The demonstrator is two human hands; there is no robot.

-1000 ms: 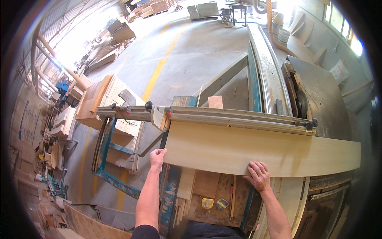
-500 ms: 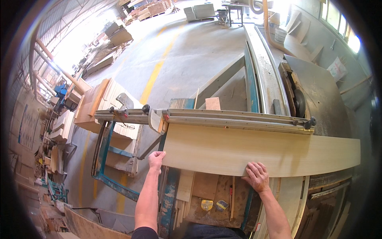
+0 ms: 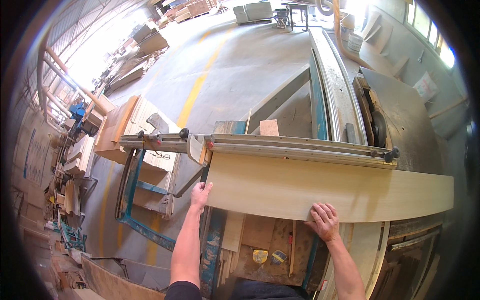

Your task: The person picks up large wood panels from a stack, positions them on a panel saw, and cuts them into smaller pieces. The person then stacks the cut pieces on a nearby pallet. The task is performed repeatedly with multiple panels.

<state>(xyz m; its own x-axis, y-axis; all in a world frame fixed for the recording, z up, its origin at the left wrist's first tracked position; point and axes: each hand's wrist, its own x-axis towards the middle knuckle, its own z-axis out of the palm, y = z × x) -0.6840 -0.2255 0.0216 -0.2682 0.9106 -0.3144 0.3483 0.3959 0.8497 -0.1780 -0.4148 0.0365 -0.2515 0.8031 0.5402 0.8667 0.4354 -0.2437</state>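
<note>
A long, pale board [image 3: 300, 187] is lying flat on the near side of the long metal bar [image 3: 295, 145], close along it, and its right end is sticking out past the bar. The left hand [image 3: 201, 195] is touching the board's left end, on the near side of the bar. It is being about half closed, with bent fingers and the thumb by the edge; I cannot tell if it is gripping. The right hand [image 3: 324, 221] is resting on the board's near edge, farther from the bar. Its bent fingers are lying on top, and the thumb is hanging by the edge; I cannot tell if it is pinching.

Nearer the person than the bar, two round-ended things [image 3: 259, 256] are lying beside a thin stick [image 3: 293, 250]. Just beyond the bar, a pinkish block [image 3: 269, 128] is sitting. Past the bar's right end, a dark wheel [image 3: 379, 130] is showing.
</note>
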